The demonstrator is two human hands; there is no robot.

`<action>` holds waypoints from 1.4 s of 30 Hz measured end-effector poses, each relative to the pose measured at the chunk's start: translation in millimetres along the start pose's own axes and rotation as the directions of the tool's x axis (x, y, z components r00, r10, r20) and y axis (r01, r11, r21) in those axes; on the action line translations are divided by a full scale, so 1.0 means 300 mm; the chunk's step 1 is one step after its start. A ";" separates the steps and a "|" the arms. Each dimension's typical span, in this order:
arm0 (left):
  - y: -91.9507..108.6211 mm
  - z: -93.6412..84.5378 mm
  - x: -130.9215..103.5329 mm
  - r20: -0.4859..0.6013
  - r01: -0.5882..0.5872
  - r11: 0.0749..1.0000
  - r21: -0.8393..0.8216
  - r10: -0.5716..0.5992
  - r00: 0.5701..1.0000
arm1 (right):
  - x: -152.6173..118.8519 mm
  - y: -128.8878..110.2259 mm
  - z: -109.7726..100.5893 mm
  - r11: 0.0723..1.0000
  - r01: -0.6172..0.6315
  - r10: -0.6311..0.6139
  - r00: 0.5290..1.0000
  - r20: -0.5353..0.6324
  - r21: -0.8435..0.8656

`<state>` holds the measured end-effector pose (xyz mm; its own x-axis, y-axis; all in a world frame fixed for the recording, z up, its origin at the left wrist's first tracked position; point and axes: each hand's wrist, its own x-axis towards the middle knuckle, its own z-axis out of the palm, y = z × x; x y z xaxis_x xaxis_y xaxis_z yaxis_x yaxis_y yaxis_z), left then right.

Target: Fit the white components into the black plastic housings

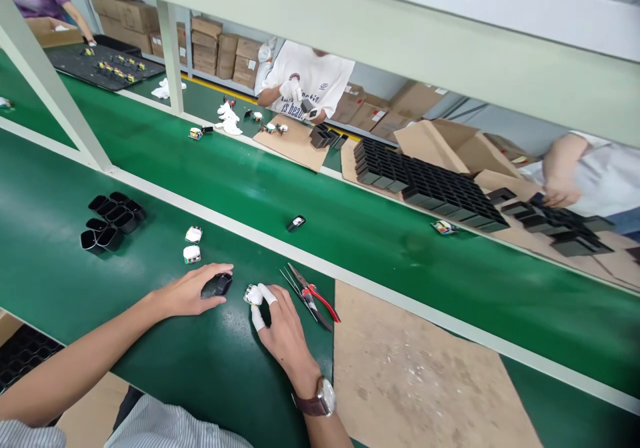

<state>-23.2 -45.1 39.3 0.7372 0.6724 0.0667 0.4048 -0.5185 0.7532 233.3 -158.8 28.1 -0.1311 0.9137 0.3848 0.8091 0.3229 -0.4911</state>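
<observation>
My left hand (193, 291) is curved around a small black case (223, 283), which lies between its thumb and fingers over the green table. To its right, my right hand (283, 325), with white covers on its fingertips, grips a small white-topped part (253, 295) between thumb and fingers. Two similar white-topped parts, one (194, 234) behind the other (191, 254), lie beyond my left hand. Several empty black cases (110, 238) stand grouped at the left. Red-handled pliers (313, 291) and tweezers (299, 293) lie just beyond my right hand.
Across my side runs a pale rail (225, 230), with a green conveyor (240, 188) behind it carrying a black case (296, 223) and a circuit part (443, 227). A cardboard sheet (415, 368) lies right. Other people work opposite, near rows of black cases (430, 185).
</observation>
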 end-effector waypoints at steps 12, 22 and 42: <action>0.010 0.052 -0.012 -0.068 -0.248 0.969 0.018 0.249 0.966 | 0.004 -0.101 0.005 0.988 0.104 -0.093 0.991 -0.099 0.117; 0.000 0.052 -0.013 -0.027 -0.298 0.953 0.058 0.300 0.953 | 0.009 -0.112 -0.004 0.995 0.090 -0.089 0.996 -0.010 0.052; 0.013 0.051 -0.013 0.164 -0.034 0.991 -0.131 0.055 0.985 | 0.017 -0.091 0.007 0.978 0.205 -0.202 0.977 -0.071 0.042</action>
<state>-16.3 -57.7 32.0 0.8373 0.5468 -0.0001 0.3053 -0.4673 0.8297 209.5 -162.4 41.9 -0.2505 0.8100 0.5302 0.7404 0.5131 -0.4341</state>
